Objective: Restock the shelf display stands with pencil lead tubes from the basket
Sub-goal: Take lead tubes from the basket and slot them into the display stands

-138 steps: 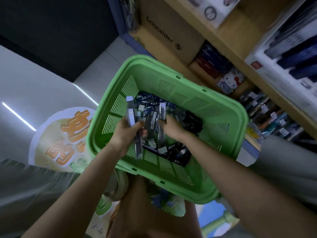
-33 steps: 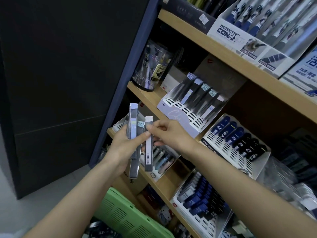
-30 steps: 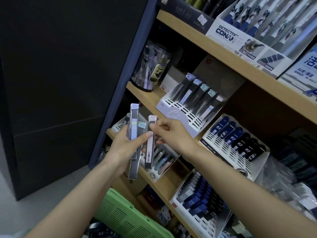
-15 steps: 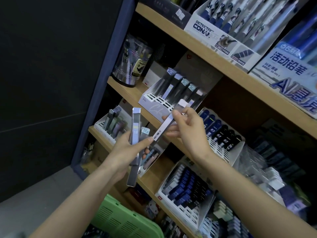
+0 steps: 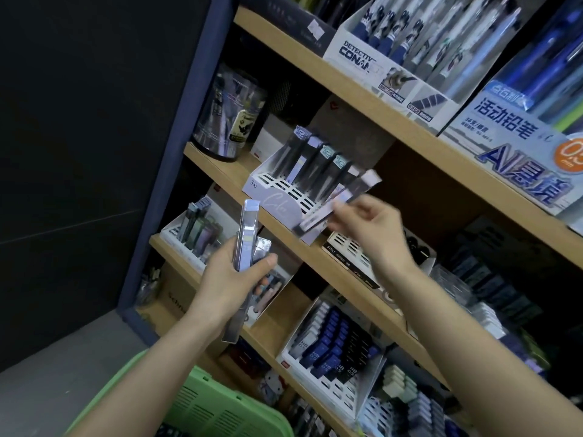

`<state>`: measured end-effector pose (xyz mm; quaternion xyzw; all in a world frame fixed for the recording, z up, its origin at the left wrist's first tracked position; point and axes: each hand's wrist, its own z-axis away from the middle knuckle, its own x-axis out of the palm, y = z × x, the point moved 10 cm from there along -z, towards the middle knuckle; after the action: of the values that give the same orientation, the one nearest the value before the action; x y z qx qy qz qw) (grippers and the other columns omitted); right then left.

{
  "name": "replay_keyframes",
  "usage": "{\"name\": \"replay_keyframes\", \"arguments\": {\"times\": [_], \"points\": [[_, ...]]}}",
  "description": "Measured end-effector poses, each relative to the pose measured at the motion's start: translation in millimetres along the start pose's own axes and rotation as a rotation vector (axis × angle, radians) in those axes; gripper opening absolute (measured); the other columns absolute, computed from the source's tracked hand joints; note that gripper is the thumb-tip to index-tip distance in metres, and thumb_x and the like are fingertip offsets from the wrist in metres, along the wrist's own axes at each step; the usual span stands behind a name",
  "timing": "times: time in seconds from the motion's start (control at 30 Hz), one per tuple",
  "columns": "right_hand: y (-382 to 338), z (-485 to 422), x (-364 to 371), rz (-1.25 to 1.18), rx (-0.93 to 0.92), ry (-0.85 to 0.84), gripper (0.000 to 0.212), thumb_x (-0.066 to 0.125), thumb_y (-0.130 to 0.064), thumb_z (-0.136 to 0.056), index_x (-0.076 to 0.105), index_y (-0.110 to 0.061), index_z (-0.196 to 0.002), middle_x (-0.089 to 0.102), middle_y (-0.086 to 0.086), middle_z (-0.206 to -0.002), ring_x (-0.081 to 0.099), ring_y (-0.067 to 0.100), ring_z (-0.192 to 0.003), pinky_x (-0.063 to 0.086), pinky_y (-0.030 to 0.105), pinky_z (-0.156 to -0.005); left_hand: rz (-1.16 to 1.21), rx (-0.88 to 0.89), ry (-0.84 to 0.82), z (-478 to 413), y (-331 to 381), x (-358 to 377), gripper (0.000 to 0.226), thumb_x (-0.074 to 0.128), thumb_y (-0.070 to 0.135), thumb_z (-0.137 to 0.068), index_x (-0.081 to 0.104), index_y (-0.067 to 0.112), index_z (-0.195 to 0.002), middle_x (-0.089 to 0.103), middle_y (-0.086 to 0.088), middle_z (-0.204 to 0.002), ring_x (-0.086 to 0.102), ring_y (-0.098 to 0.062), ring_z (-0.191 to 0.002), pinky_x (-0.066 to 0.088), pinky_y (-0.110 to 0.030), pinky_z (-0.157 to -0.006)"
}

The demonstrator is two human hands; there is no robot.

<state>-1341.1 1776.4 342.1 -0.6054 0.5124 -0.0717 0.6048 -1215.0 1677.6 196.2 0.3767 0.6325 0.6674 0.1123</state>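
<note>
Wooden shelves [image 5: 227,170] crowded with stationery fill the view beside a dark wall panel, and the green basket [image 5: 220,411] sits low at the frame's bottom edge, with only a dark sliver of its contents showing. A second ago my right grip [image 5: 369,225] was drawing one pencil lead tube [image 5: 359,187] out of the bundle; now it has carried that tube up and to the right, so it hangs tilted and motion-blurred just in front of the white slotted display stand [image 5: 268,184] on the middle shelf, pinched between thumb and fingertips. I read that as the tube being free of the bundle and ready to go into a slot, though it is not yet seated. My left grip [image 5: 233,282] stays wrapped around the remaining tubes [image 5: 247,228], held upright below the stand. That stand holds a row of tubes [image 5: 315,165] leaning along its back, and its front slots look open. One shelf down, a smaller white stand [image 5: 189,244] holds a few greyish tubes [image 5: 198,225]. Lower still, another stand [image 5: 369,389] is packed with dark blue and black HB tubes [image 5: 331,351]. A Detective Conan pen box [image 5: 362,58] sits on the top shelf.
</note>
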Motion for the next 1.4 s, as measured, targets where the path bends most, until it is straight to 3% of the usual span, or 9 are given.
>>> {"name": "replay_keyframes", "arguments": {"times": [0.1,0.2,0.3,0.47,0.77,0.87,1.13,1.27,1.4], "points": [[-12.0,-27.4,-40.7,0.123,-0.086,0.24,0.009,0.066,-0.02,-0.087,0.066,-0.012,-0.086,0.071,0.003,-0.078,0.07,0.012,-0.077,0.057,0.03,-0.08,-0.052,0.003,0.005,-2.7,-2.7,-2.6,0.01,0.066,0.013,-0.086,0.059,0.014,-0.093,0.062,0.003,-0.064,0.056,-0.001,-0.05,0.044,-0.013,-0.048],[-9.1,-50.2,-51.0,0.22,-0.109,0.305,0.012,0.069,-0.021,-0.086,0.068,-0.01,-0.089,0.072,0.004,-0.076,0.07,0.015,-0.075,0.058,0.033,-0.081,-0.102,0.011,0.006,-5.7,-5.8,-1.4,0.011,0.066,0.016,-0.087,0.059,0.015,-0.095,0.064,0.0,-0.071,0.06,-0.004,-0.058,0.046,-0.018,-0.054],[-1.6,-64.5,-46.9,0.271,-0.096,0.316,0.012,0.07,-0.019,-0.085,0.067,-0.007,-0.086,0.071,0.01,-0.077,0.07,0.019,-0.077,0.056,0.033,-0.085,-0.127,-0.002,-0.003,-8.7,-12.0,1.0,0.011,0.066,0.017,-0.086,0.059,0.013,-0.094,0.063,-0.004,-0.073,0.059,-0.01,-0.061,0.047,-0.023,-0.058],[2.7,-72.1,-31.7,0.328,-0.124,0.278,0.012,0.068,-0.017,-0.087,0.062,-0.014,-0.077,0.066,0.001,-0.066,0.07,0.018,-0.076,0.056,0.034,-0.084,-0.087,-0.014,-0.009,-10.2,-16.0,5.4,0.009,0.065,0.013,-0.087,0.058,0.013,-0.093,0.06,0.0,-0.065,0.054,0.001,-0.047,0.044,-0.013,-0.048],[14.0,-77.5,-35.4,0.332,-0.107,0.322,0.016,0.068,-0.017,-0.087,0.064,-0.004,-0.093,0.064,0.0,-0.064,0.069,0.019,-0.077,0.055,0.037,-0.087,-0.086,-0.037,-0.004,-13.2,-21.2,4.4,0.012,0.065,0.014,-0.087,0.058,0.013,-0.097,0.062,-0.003,-0.071,0.056,0.002,-0.05,0.045,-0.012,-0.049],[18.1,-76.8,-32.2,0.336,-0.085,0.303,0.013,0.068,-0.016,-0.087,0.059,-0.012,-0.078,0.061,0.0,-0.063,0.069,0.02,-0.078,0.056,0.036,-0.084,-0.081,-0.042,-0.007,-13.0,-21.7,4.0,0.011,0.065,0.013,-0.088,0.058,0.013,-0.096,0.061,-0.003,-0.07,0.055,0.0,-0.05,0.046,-0.014,-0.05],[11.7,-76.1,-25.3,0.648,-0.061,0.347,0.015,0.071,-0.037,-0.083,0.068,-0.022,-0.085,0.07,-0.006,-0.083,0.063,0.015,-0.087,0.048,0.031,-0.081,-0.09,-0.054,-0.008,-14.0,-24.1,0.1,0.011,0.065,0.016,-0.088,0.058,0.017,-0.096,0.063,-0.001,-0.073,0.059,-0.007,-0.06,0.047,-0.017,-0.054],[30.1,-77.4,-22.8,0.623,-0.026,0.324,0.019,0.075,-0.036,-0.078,0.069,-0.018,-0.076,0.072,0.0,-0.08,0.066,0.02,-0.086,0.053,0.04,-0.085,-0.084,-0.046,0.001,-13.4,-20.8,-1.9,0.009,0.064,0.014,-0.088,0.057,0.017,-0.092,0.062,-0.001,-0.071,0.058,0.0,-0.054,0.045,-0.014,-0.049],[33.9,-76.6,-21.3,0.516,-0.028,0.337,0.019,0.076,-0.029,-0.078,0.066,-0.015,-0.087,0.072,0.001,-0.08,0.067,0.016,-0.085,0.053,0.034,-0.084,-0.084,-0.038,-0.005,-14.7,-19.8,-4.2,0.009,0.064,0.014,-0.088,0.057,0.016,-0.092,0.061,0.0,-0.07,0.058,-0.001,-0.054,0.046,-0.015,-0.052]]}}
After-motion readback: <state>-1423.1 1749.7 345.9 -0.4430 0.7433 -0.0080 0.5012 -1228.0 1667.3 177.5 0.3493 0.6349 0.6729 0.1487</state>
